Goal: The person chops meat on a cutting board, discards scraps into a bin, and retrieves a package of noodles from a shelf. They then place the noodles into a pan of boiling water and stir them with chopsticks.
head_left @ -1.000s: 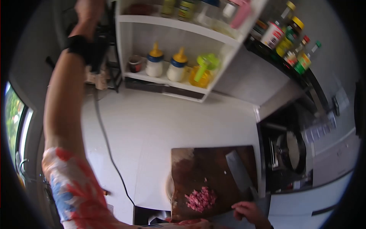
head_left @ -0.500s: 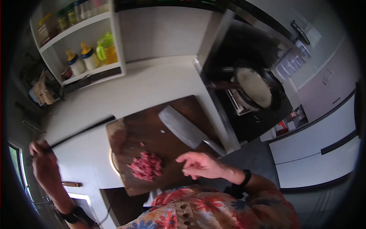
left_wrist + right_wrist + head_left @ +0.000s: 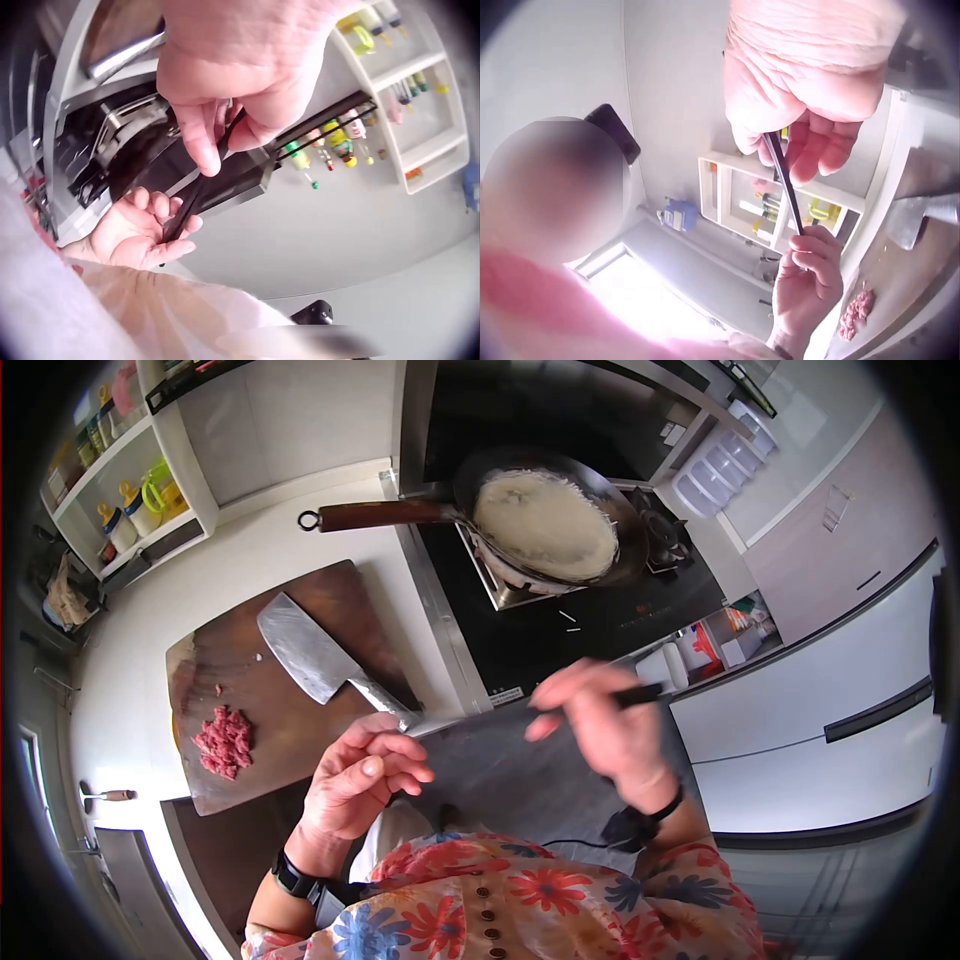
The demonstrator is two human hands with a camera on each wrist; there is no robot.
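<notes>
Black chopsticks stretch between my two hands in front of my body. In the left wrist view, my left hand pinches them between thumb and fingers. My right hand grips the other part, with a dark end sticking out past its fingers. To the left of the hands, a cutting board bears a cleaver and a small heap of chopped pink meat. Ahead, a wok on the stove holds a pale, whitish food.
The wok's wooden handle points left over the counter. A white shelf with squeeze bottles stands at the back left. A wooden-handled tool lies at the counter's left. White drawers stand at the right.
The left hand came down from the far left with the chopsticks, and the right hand now grips them too. The head view has turned right, towards the stove.
</notes>
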